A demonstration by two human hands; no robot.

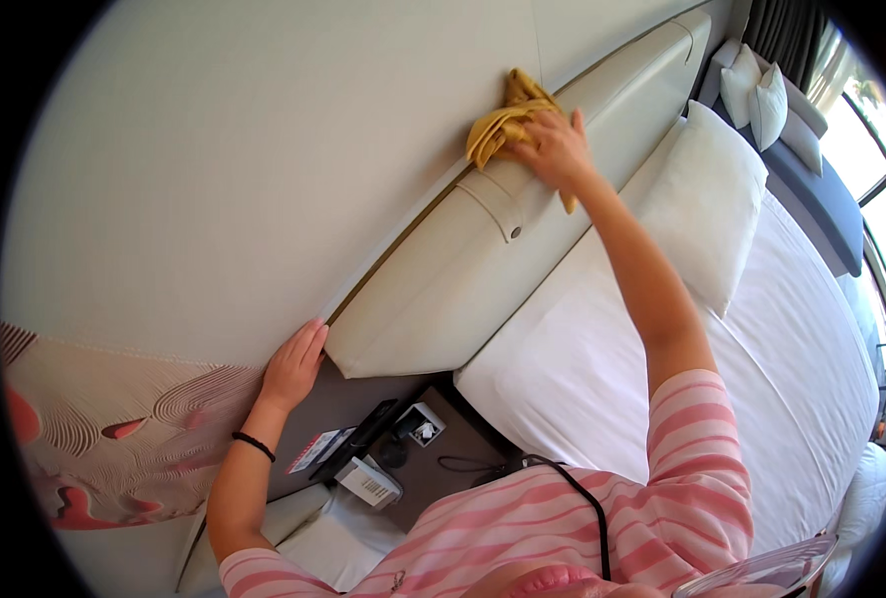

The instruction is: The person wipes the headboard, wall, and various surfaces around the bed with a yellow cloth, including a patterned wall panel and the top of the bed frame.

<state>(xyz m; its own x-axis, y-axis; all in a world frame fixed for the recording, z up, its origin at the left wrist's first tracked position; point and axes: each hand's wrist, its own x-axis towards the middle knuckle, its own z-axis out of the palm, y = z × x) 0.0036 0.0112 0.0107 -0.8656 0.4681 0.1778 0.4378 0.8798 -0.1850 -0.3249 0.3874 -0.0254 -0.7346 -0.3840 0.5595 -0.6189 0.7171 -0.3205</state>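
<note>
A crumpled yellow cloth (pixel 504 133) lies bunched under my right hand (pixel 559 149), which presses it onto the top of a cream padded headboard (pixel 443 254) close to the wall. Part of the cloth hangs down the headboard's front, below my fingers. My left hand (pixel 293 366) rests flat at the near end of the headboard, with fingertips by its upper corner and nothing seen in it. A strap-like trim with a round button (pixel 515 232) crosses the headboard between my hands.
A bed with a white sheet (pixel 548 374) and a white pillow (pixel 712 202) adjoins the headboard. Below my left hand, a nightstand (pixel 443 456) holds a small box (pixel 420 424), a phone-like device (pixel 368 482) and a cord. A patterned wall panel (pixel 151 426) is at left; a sofa (pixel 809 179) stands by the window.
</note>
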